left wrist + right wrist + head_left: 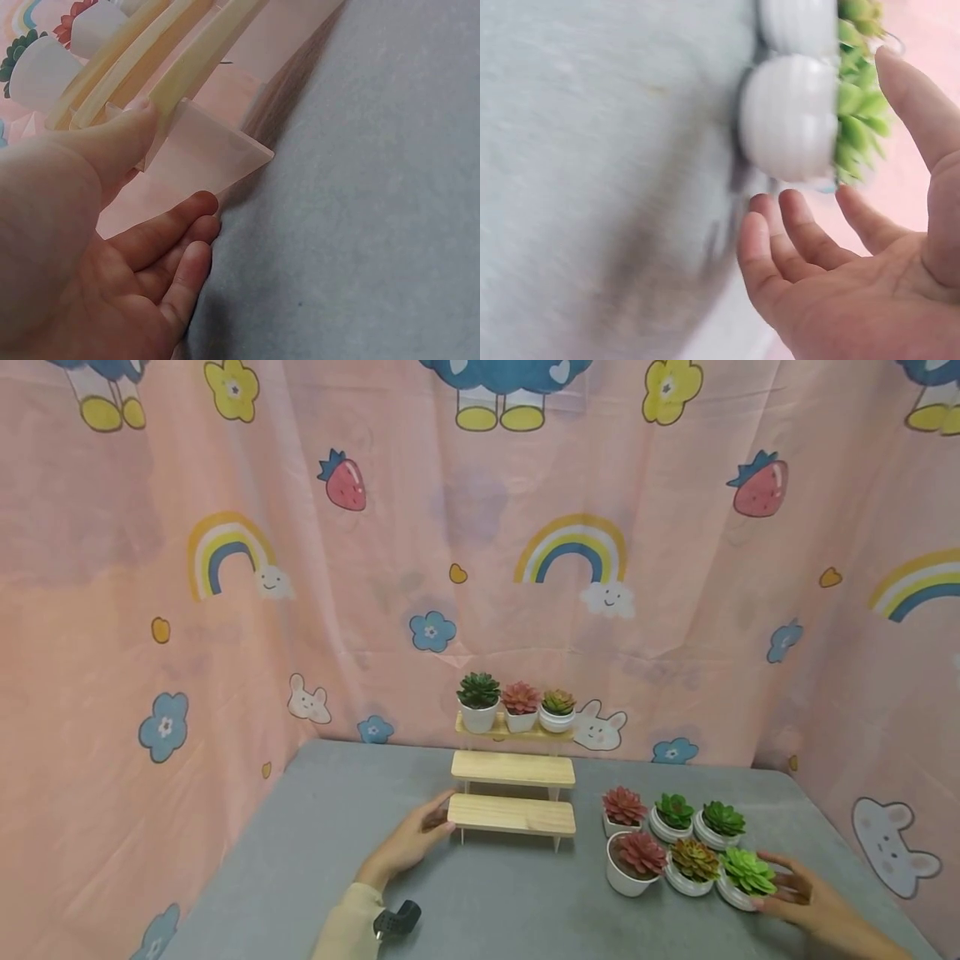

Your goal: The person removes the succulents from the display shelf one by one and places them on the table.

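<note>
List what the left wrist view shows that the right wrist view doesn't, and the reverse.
Only the left wrist view shows the left hand, wooden stand and red succulent. Only the right wrist view shows the right hand and bright green succulent. Both show grey table, pink backdrop and white pots.

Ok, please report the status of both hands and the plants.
Left hand at end of bottom shelf. Right hand beside light green plant, not gripping it. Three plants on top shelf. Nothing visible blocking right hand.
</note>
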Demonstrator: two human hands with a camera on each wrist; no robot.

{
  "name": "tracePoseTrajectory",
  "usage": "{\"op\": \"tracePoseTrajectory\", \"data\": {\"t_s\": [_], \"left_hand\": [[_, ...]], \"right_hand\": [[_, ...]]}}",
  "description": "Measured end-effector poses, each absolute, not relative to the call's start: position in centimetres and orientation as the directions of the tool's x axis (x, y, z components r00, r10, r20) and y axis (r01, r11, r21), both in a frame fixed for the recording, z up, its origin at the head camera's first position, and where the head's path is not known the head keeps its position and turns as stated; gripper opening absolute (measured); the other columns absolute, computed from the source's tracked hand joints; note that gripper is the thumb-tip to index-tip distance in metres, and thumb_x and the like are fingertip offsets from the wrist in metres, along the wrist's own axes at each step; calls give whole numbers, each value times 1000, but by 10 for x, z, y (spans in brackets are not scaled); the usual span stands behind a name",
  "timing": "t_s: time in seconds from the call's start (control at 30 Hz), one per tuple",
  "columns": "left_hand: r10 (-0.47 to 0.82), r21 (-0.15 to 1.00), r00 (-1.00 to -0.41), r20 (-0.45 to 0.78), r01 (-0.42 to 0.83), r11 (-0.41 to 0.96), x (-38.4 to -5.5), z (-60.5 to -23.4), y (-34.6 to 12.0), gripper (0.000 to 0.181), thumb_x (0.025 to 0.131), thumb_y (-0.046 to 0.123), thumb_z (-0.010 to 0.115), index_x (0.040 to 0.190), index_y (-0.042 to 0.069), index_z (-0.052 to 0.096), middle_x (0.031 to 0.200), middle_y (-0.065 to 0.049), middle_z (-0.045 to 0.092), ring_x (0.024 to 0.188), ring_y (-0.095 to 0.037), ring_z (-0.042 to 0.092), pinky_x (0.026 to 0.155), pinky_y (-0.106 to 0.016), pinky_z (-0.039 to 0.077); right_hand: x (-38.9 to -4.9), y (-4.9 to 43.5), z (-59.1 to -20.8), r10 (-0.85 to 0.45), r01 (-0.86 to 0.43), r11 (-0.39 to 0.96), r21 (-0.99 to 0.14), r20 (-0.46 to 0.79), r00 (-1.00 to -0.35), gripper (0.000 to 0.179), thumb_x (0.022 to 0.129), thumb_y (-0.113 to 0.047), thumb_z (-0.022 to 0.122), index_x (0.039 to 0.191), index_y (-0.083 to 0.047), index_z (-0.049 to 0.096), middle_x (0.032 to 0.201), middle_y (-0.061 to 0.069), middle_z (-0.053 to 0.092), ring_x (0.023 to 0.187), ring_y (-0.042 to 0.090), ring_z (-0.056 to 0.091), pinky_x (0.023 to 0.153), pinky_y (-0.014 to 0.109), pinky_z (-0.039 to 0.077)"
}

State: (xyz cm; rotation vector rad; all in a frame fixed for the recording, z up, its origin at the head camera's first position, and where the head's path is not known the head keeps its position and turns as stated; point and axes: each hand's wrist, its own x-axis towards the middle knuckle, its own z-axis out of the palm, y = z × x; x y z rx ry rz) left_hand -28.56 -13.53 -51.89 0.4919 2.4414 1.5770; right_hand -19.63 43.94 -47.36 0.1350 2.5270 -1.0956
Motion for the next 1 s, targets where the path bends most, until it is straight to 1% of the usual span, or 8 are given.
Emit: {"op": "tracePoseTrajectory", "data": {"t_s": [0.03,0.27,0.53,0.67,0.73,0.8,0.9,1.0], "left_hand": [[377,911,-926,16,169,376,-285,-519,-135,59,104,29,58,158,17,37,142,-21,58,132,-40,56,109,-58,46],[377,912,-926,10,163,376,-283,-519,-136,60,103,31,58,158,18,37,143,-21,58,133,-40,55,110,-59,45],[372,910,-928,13,165,381,-281,-515,-137,61,104,33,57,158,17,36,145,-23,56,135,-42,53,110,-59,45],[367,911,-930,8,157,381,-281,-514,-137,61,103,34,58,158,18,36,144,-23,56,135,-43,52,109,-61,44],[367,911,-930,6,157,382,-282,-515,-137,61,103,35,58,158,19,36,144,-22,56,135,-42,53,109,-60,45],[372,910,-928,9,162,381,-283,-517,-136,60,103,34,58,158,19,36,144,-22,57,135,-42,53,110,-59,45],[376,913,-926,11,163,374,-285,-518,-136,60,104,33,58,158,19,36,144,-21,57,135,-41,53,110,-59,45],[380,912,-925,15,168,373,-285,-518,-135,60,104,34,57,158,19,36,144,-22,57,135,-41,53,110,-59,45]], "right_hand": [[-196,441,-470,-61,234,687,-688,-375,-925,86,103,-41,55,152,15,12,146,54,25,128,64,44,91,56,54],[-197,448,-448,-109,176,652,-737,-321,-941,77,107,-36,50,154,12,13,150,48,28,126,57,52,94,52,57],[-201,427,-425,-113,90,712,-696,-241,-964,76,108,-39,45,154,13,15,149,45,34,128,60,48,93,56,55],[-202,414,-418,-104,46,719,-694,-172,-980,71,109,-36,44,155,11,16,147,44,37,126,56,51,93,56,55],[-202,409,-415,-100,24,720,-694,-138,-985,69,109,-35,45,155,9,19,147,43,40,120,39,62,92,53,56],[-201,405,-414,-96,9,717,-698,-112,-989,68,109,-35,46,155,8,21,147,40,42,111,10,65,89,50,57],[-201,398,-410,-98,-11,707,-707,-82,-992,68,108,-37,47,156,5,24,147,38,44,97,-21,49,88,49,58],[-202,389,-404,-109,-48,699,-713,-41,-993,65,108,-36,48,156,2,26,148,36,44,95,-27,42,86,47,58]]}}
